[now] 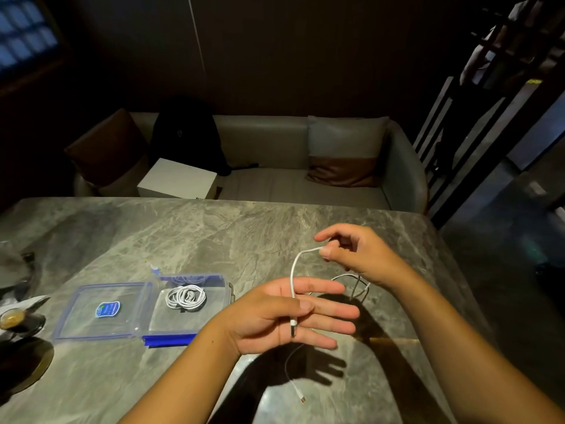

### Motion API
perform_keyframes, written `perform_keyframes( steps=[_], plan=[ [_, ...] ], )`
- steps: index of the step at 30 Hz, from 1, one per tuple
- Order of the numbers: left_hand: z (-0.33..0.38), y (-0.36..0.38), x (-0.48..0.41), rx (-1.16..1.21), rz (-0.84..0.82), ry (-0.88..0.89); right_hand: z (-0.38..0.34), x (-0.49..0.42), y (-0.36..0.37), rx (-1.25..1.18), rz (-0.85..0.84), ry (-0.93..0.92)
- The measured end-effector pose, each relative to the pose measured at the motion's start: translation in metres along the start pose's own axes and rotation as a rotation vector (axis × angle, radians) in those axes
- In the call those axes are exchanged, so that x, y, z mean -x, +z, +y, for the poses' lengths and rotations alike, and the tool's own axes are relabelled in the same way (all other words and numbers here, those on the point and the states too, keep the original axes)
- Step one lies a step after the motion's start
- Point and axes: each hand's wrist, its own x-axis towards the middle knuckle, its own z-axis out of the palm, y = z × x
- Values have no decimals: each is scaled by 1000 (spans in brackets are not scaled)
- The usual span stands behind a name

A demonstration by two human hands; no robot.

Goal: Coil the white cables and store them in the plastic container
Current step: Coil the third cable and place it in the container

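My left hand (284, 316) is held palm up over the table, fingers straight, its thumb pinning the plug end of a white cable (293, 280) against the palm. The cable arcs up to my right hand (351, 255), which pinches it between thumb and fingers, then loops down under that hand. The far end of the white cable, with a small connector (302, 399), trails on the table below my left hand. The clear plastic container (214, 301) with blue clasps lies open at the left, holding a coiled white cable (186, 296). Its lid (104, 310) lies flat beside it.
The grey marble table (214, 234) ends at a sofa with cushions, a white box (179, 179) and a black bag (186, 136). A small cup on a dark saucer (13, 319) and other dishes stand at the table's left edge.
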Motion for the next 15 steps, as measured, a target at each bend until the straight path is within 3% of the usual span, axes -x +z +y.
perform_keyframes(
  steps=[4,15],
  plan=[
    [4,3,-1,-29,2,7,-10,-7,-1,111,34,-89],
    [8,4,3,-13,-52,-26,-18,-12,1,2,190,-105]
  ],
)
